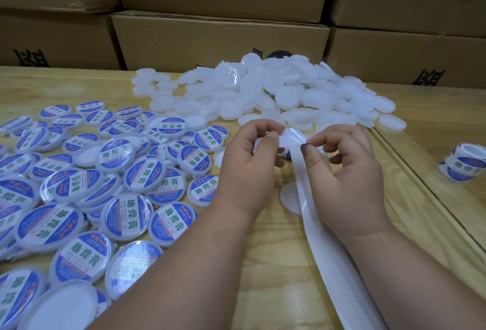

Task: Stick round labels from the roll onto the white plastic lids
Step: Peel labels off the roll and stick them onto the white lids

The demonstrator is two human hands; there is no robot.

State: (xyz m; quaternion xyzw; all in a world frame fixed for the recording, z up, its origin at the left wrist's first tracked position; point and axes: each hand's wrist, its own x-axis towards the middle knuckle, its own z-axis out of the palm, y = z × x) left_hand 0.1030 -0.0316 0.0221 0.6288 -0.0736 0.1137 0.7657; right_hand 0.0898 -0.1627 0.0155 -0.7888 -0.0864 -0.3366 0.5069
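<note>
— So what are the hands doing?

— Both meet above the middle of the wooden table [263, 264]. The left hand [249, 161] has its fingers curled, thumb and forefinger pinching a round white piece [292, 139] at its left edge. Whether that piece is a label seen from the back or a lid cannot be told. The right hand [344, 171] is curled too, its thumb and forefinger nipping the right edge of that same piece, just where the backing strip [334, 264] begins.

— And the strip?

— White and glossy, it runs from the right thumb down toward the near edge of the table, passing between the two forearms.

— Where are the plain lids?

— A heap of white lids [276, 92] lies beyond the hands, spread across the far middle and right of the table, many overlapping. One more white lid [290, 198] lies flat under the wrists, partly hidden by the strip.

— The finished ones?

— The labelled lids [92, 198] cover the left side, a loose pile with blue and white stickers facing up, a few turned blank side up among them.

— And the roll?

— A label roll [464, 165] stands at the right edge of the table, well apart from the hands, its blue print showing on the outer turn. Whether the strip comes from it cannot be seen.

— Behind all that?

— Stacked cardboard boxes [218, 37] with black printing wall off the back of the table.
</note>
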